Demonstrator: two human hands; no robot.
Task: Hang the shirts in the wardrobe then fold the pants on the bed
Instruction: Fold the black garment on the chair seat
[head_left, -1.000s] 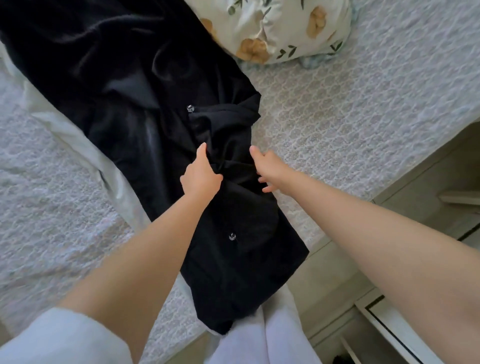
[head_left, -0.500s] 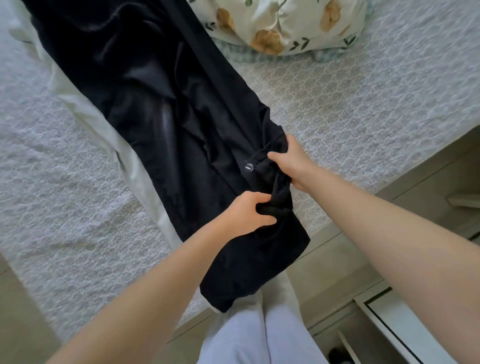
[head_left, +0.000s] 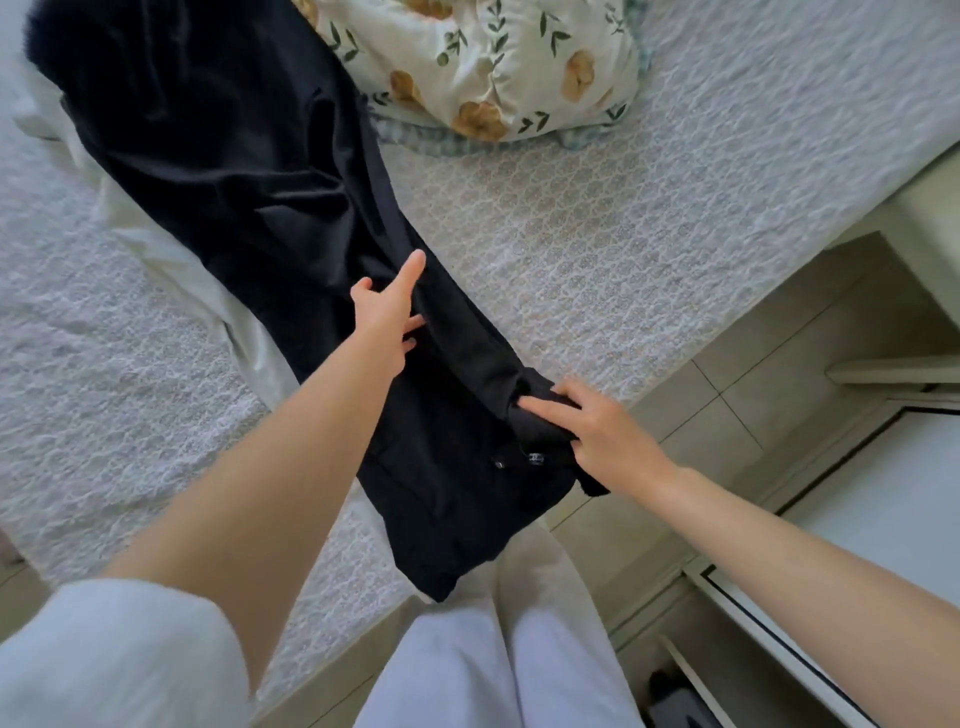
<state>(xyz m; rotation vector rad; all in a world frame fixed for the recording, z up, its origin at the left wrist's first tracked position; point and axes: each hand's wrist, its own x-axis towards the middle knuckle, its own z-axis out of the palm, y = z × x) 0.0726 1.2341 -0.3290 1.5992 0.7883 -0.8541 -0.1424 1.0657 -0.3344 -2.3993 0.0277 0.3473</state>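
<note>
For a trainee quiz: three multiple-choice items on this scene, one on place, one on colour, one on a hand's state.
1. Where is the floral pillow? A floor; B on the bed, beside the pants; C drawer.
2. The pants' colour? A black; B red; C yellow.
3. The right hand is: A idle; B flat on the bed; C gripping the pants.
Answers: B, it rests on the bed; A, the cloth is black; C, its fingers curl round bunched cloth.
</note>
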